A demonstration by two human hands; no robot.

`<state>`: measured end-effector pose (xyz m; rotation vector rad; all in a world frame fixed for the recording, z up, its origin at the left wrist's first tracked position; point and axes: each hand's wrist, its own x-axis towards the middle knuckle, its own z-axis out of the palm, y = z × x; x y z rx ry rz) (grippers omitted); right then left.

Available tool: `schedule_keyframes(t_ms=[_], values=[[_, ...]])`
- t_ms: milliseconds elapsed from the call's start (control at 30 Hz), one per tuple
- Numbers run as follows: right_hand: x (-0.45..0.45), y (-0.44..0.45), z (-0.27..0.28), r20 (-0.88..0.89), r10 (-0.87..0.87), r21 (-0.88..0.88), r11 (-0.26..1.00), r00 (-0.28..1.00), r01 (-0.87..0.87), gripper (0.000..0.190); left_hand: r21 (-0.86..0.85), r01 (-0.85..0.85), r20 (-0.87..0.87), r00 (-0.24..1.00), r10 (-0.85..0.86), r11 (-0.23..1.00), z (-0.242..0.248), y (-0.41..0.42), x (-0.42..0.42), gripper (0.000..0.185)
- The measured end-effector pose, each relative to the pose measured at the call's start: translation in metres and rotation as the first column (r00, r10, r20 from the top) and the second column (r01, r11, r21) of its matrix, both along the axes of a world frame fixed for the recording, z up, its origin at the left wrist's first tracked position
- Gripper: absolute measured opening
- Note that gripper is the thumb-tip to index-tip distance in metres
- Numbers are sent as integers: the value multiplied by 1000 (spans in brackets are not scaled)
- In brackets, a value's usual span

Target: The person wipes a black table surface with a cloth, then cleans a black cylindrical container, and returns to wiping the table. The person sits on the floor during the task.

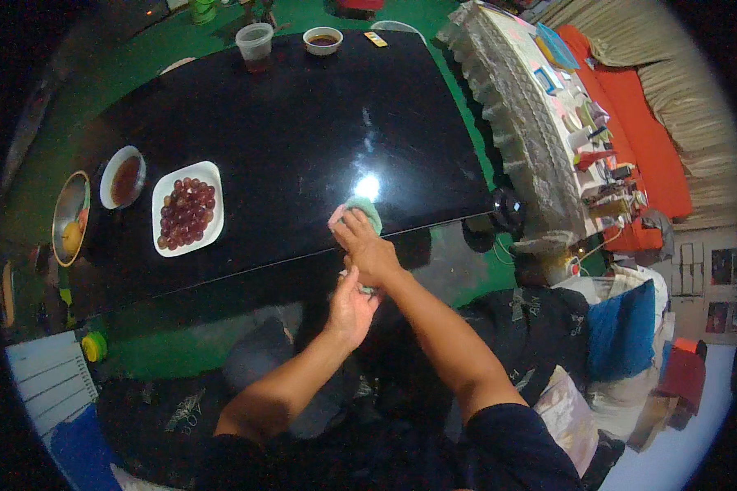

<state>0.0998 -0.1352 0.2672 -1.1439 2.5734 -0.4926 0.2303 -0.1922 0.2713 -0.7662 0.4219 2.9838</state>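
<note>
My right hand [365, 245] lies over a pale green and pink cloth [363, 210], fingers holding it against the glossy black tabletop [295, 153] at its near edge. Just below that edge is my left hand [351, 310], cupped with the palm turned up beneath my right wrist. A small greenish-white bit shows by its fingers, too hidden to tell what it is. Left of the cloth stands a white square dish of red grapes [187, 212]. Bright lamp glare falls on the table right beyond the cloth.
A bowl of reddish-brown liquid [123, 177] and a metal bowl with fruit [70, 221] stand at the left. Along the far edge are a clear plastic tub [255, 42], a bowl of dark sauce [323, 41] and a small yellow-white packet [375, 38]. A lace-covered, cluttered table [516, 110] stands right.
</note>
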Motion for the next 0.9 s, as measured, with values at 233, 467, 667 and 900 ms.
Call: schedule_keyframes(t_ms=[233,467,667,900], values=[[-24,37,-1,53,-181,67,982,982,177,76,86,106,-118,988,-95,991,-11,15,-6,57],[-36,53,-11,-46,-253,18,967,966,255,66,2,158,-128,979,-156,987,-9,15,-7,67],[-73,105,-15,-124,-346,58,933,930,355,96,-126,245,-179,947,-265,961,11,8,-10,69],[-135,185,-34,-208,-466,130,858,860,496,87,-254,288,-181,924,-338,923,16,-5,-10,63]])
